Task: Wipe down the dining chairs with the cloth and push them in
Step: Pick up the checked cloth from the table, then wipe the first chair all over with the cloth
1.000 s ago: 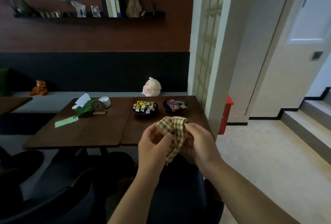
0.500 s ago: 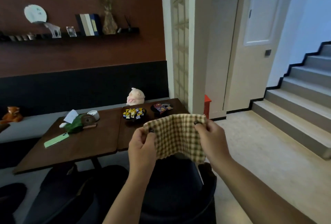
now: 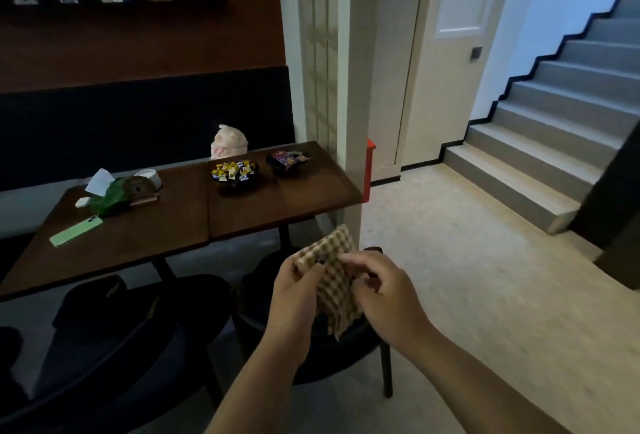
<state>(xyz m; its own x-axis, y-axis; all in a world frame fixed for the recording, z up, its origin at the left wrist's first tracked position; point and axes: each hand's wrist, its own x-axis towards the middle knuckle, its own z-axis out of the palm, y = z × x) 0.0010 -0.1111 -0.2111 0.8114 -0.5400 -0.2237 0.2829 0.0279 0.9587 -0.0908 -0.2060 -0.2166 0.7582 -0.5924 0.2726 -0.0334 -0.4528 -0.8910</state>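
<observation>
A tan and white checked cloth (image 3: 332, 281) hangs folded between my two hands, in front of me and above a dark dining chair (image 3: 346, 350). My left hand (image 3: 294, 298) pinches the cloth's upper left part. My right hand (image 3: 384, 291) has its fingers curled on the cloth's right side. The chair stands pulled out from the brown wooden table (image 3: 277, 205), and my arms hide much of its seat. A second dark chair (image 3: 114, 336) stands to the left, also out from the table.
On the table lie a green phone (image 3: 76, 231), a green tissue holder (image 3: 110, 191) and two dark bowls of sweets (image 3: 235, 172). A white pillar (image 3: 353, 94) stands at the table's right end. Stairs (image 3: 540, 135) rise at the right across beige floor.
The cloth was stretched wide between my hands and is now folded narrow, with my hands drawn close together and lower. The view has turned right and down.
</observation>
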